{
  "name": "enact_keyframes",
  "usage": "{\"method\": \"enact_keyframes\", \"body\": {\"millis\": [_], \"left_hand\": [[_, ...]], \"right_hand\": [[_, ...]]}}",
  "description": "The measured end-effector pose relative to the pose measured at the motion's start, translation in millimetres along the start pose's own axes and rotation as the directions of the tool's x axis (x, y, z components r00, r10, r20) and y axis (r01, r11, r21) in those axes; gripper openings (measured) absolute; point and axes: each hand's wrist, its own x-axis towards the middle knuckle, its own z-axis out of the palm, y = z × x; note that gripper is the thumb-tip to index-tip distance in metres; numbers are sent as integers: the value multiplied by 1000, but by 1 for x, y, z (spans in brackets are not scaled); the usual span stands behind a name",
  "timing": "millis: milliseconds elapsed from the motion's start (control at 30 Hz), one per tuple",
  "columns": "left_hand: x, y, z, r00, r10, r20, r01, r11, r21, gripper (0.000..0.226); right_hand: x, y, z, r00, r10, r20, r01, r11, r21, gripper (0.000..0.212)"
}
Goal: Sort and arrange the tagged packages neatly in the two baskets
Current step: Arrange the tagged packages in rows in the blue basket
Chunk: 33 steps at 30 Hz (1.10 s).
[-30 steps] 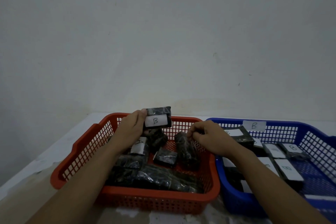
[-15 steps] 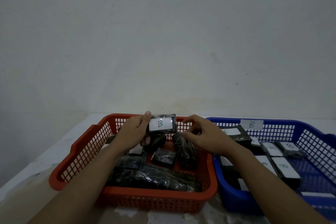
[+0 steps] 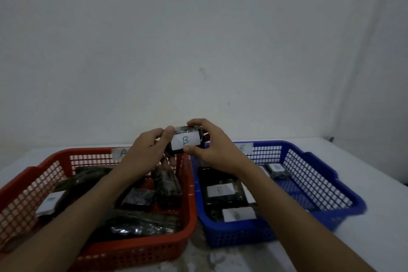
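Both hands hold one black wrapped package with a white tag marked B above the gap between the baskets. My left hand grips its left end and my right hand grips its right end. The red basket on the left carries an A tag on its back wall and holds several black packages, one showing a white tag. The blue basket on the right has a B tag partly hidden behind my right hand and holds several B-tagged packages.
The baskets stand side by side on a white table against a pale wall. The table's left edge runs close to the red basket. Bare blue mesh shows in the right half of the blue basket.
The B-tagged package has risen and moved right, from over the red basket toward the blue one. My right hand has closed on its right end. The view has tilted downward.
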Motion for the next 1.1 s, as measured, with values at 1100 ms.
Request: {"method": "enact_keyframes", "body": {"millis": [1100], "left_hand": [[-2,18,120,845,134,517,-502,532,682,35]], "right_hand": [[-112,106,-146,765,627,149,-293,545,-786,70]]}}
